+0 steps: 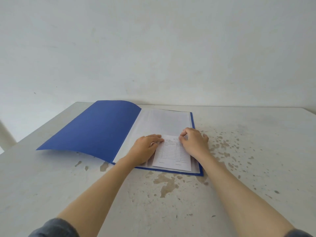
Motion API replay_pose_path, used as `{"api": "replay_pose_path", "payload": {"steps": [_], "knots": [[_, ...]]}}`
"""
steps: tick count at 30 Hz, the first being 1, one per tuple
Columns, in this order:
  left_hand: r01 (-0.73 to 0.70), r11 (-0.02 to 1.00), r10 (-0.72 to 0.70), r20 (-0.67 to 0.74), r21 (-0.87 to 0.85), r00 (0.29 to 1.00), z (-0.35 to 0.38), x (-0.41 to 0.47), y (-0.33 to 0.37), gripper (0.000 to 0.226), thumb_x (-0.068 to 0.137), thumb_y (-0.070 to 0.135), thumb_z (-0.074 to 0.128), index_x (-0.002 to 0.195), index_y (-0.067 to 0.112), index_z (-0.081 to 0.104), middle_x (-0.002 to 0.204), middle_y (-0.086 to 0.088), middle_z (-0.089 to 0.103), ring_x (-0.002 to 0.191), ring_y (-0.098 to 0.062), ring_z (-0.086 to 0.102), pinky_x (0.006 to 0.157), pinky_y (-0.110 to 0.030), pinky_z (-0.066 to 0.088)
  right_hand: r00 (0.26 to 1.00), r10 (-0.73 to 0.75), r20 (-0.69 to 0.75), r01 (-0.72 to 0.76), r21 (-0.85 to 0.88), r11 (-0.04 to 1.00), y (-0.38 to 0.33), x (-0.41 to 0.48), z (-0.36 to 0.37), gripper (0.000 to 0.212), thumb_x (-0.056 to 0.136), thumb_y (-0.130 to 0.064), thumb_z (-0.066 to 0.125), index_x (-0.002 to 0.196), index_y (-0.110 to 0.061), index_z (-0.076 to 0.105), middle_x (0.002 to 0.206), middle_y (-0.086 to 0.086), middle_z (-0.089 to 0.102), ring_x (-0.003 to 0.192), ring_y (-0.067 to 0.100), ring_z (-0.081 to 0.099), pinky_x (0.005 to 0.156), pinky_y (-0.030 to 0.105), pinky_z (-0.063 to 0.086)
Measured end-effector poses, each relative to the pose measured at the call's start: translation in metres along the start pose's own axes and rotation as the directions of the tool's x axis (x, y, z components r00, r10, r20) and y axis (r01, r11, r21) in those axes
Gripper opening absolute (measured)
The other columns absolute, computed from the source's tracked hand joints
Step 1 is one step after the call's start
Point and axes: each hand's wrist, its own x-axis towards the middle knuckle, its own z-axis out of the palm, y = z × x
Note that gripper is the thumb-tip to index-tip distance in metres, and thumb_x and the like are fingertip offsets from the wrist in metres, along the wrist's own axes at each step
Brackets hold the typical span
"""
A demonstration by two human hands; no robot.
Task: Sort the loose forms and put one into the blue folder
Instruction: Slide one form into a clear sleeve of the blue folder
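The blue folder (95, 130) lies open on the table, its cover curled up at the left and clear sleeve pages (164, 120) on the right. A small white printed form (172, 156) lies on the near part of the sleeve page. My left hand (147, 147) rests flat at the form's left edge, with straight fingers touching its top left corner. My right hand (195, 142) sits at the form's top right corner, thumb and forefinger curled and pinching there. Whether it pinches the form or the sleeve's edge I cannot tell.
The white table (248, 151) is worn, with brown patches of chipped paint in front of and to the right of the folder. A pale wall stands right behind the table's far edge. No other loose forms are in view.
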Motion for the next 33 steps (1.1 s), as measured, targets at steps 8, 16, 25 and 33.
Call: {"api": "replay_pose_path", "payload": {"steps": [8, 16, 25, 33], "knots": [[0.114, 0.993, -0.101, -0.29, 0.031, 0.952, -0.046, -0.045, -0.055, 0.024, 0.095, 0.015, 0.047, 0.108, 0.015, 0.068, 0.118, 0.003, 0.063, 0.104, -0.017, 0.059, 0.093, -0.03, 0.047, 0.977, -0.173, 0.122, 0.171, 0.027, 0.985, -0.066, -0.002, 0.04, 0.034, 0.098, -0.033, 0.039, 0.123, -0.018, 0.057, 0.132, -0.001, 0.057, 0.127, 0.015, 0.045, 0.118, 0.044, -0.002], [0.253, 0.964, -0.245, -0.099, 0.08, 0.964, -0.09, -0.096, -0.116, 0.068, 0.081, 0.07, 0.036, 0.14, 0.039, 0.037, 0.154, 0.014, 0.028, 0.142, -0.012, 0.023, 0.118, -0.039, 0.017, 0.925, -0.286, 0.251, 0.3, -0.017, 0.954, -0.145, -0.02, 0.07, 0.05, 0.099, -0.045, 0.03, 0.143, -0.022, 0.038, 0.154, 0.0, 0.031, 0.145, 0.018, 0.02, 0.117, 0.048, 0.0], [0.351, 0.844, -0.398, 0.035, 0.405, 0.916, -0.081, -0.093, -0.115, 0.076, 0.077, 0.077, 0.009, 0.145, 0.048, -0.007, 0.16, 0.01, -0.008, 0.147, -0.025, -0.009, 0.116, -0.053, -0.007, 0.919, -0.12, 0.376, 0.214, -0.221, 0.952, -0.099, -0.017, 0.055, 0.061, 0.094, -0.061, 0.012, 0.15, -0.039, 0.007, 0.161, -0.004, -0.003, 0.148, 0.019, -0.005, 0.116, 0.05, -0.006], [0.42, 0.781, -0.462, -0.026, 0.462, 0.887, -0.072, -0.087, -0.101, 0.083, 0.075, 0.079, 0.009, 0.147, 0.042, -0.01, 0.16, 0.003, -0.009, 0.146, -0.033, -0.009, 0.115, -0.059, -0.004, 0.948, -0.025, 0.318, 0.119, -0.279, 0.953, -0.089, -0.024, 0.044, 0.058, 0.098, -0.052, 0.013, 0.151, -0.029, 0.011, 0.161, 0.001, 0.002, 0.148, 0.022, -0.003, 0.115, 0.056, -0.004]]}}
